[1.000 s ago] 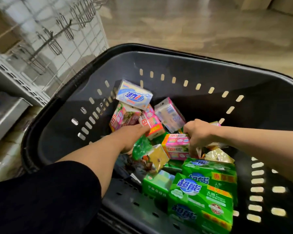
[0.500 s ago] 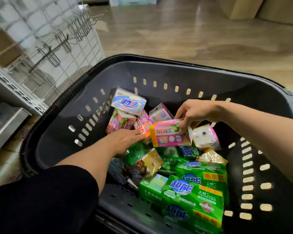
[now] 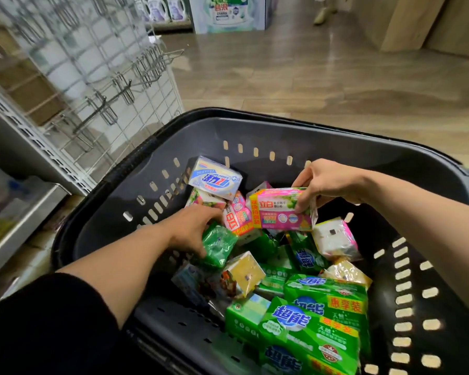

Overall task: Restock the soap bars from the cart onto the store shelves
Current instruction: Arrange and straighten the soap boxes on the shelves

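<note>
A dark grey cart basket (image 3: 114,220) holds several wrapped soap bars. My right hand (image 3: 325,185) grips a pink soap pack (image 3: 279,212) by its right end and holds it above the pile. My left hand (image 3: 192,228) reaches down into the basket, fingers curled round a green soap pack (image 3: 218,246). A white and blue soap bar (image 3: 214,178) leans on the far wall. Large green soap multipacks (image 3: 312,326) lie at the near right. A white and pink pack (image 3: 335,236) lies under my right forearm.
A white wire grid panel with metal hooks (image 3: 114,85) stands to the left of the cart. Low shelves (image 3: 16,217) with blurred goods run along the left edge. Wooden floor (image 3: 309,85) stretches beyond the cart, with detergent bottles (image 3: 160,8) and a display box far back.
My right hand has lifted the pink soap pack out of the pile and raised it. My left hand has closed round the green pack. The camera view has tilted up.
</note>
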{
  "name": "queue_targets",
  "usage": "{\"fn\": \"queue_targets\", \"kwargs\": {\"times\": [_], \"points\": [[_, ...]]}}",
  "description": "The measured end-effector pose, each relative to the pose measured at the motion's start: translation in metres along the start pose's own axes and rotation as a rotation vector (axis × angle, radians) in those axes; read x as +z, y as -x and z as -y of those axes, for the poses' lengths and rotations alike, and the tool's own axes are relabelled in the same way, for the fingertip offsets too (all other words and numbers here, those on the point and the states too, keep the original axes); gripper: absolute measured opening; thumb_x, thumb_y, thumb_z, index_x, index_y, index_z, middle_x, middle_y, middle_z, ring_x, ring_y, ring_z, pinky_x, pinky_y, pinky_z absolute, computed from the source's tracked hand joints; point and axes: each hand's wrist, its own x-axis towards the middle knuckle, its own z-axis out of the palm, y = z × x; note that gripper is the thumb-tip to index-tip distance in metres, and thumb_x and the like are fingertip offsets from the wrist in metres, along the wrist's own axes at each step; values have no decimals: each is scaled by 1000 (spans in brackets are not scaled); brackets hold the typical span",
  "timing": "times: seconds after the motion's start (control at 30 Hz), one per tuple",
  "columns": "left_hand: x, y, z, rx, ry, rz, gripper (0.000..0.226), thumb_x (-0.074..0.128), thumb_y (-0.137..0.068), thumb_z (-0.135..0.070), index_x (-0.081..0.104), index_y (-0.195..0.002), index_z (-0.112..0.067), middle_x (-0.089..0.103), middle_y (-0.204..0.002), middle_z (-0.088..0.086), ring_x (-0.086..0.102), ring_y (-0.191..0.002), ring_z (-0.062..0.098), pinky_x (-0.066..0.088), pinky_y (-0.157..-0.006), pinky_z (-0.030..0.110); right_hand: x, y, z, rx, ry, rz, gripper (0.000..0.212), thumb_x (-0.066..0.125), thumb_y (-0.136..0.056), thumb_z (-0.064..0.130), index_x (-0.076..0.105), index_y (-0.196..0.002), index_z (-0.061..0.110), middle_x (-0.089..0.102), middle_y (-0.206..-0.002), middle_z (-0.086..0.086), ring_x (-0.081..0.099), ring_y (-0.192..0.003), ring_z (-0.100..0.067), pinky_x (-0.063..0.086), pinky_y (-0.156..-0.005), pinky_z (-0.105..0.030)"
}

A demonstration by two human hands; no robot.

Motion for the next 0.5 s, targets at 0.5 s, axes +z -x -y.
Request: {"fn": "queue_targets", "kwargs": {"times": [0.5], "points": [[-126,165,-4,-318,549,-985,77,76,-31,-50,63,-103,-25,68,-99,0,64,-89,16,52,-85,34,31,24,102,-422,-408,40,60,86,-43,10,69,-101,4,74,-93,-11,69,-79,-20,56,-79,-35]]}}
